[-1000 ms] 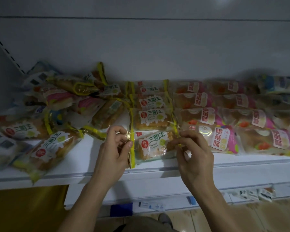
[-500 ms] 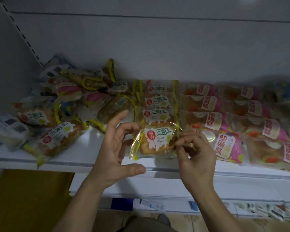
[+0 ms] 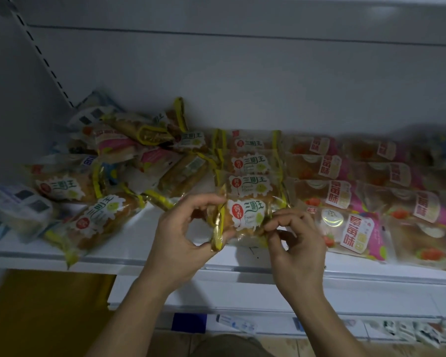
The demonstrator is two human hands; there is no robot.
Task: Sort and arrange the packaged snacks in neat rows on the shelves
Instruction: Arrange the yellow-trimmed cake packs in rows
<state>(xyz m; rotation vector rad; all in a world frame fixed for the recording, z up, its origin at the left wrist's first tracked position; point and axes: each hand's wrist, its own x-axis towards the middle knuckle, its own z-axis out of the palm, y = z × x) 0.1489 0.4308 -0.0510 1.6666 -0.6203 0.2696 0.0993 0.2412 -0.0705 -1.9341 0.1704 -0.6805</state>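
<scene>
A yellow-edged snack pack is at the front of a neat column of like packs on the white shelf. My left hand pinches its left yellow seam between thumb and fingers. My right hand pinches its right edge with curled fingers. The pack is tilted, its near edge lifted a little off the shelf. To the right lie rows of pink strawberry packs. To the left sits a loose heap of mixed packs.
A grey back wall and a slotted upright close the shelf at the rear and left. Blue-white packs lie at the far left. Below the shelf edge run price-tag strips and a lower shelf with small items.
My left hand, which had opened off the pack half a second ago, has closed on its left seam again. The pack has tilted up at its front. The view shifted slightly left.
</scene>
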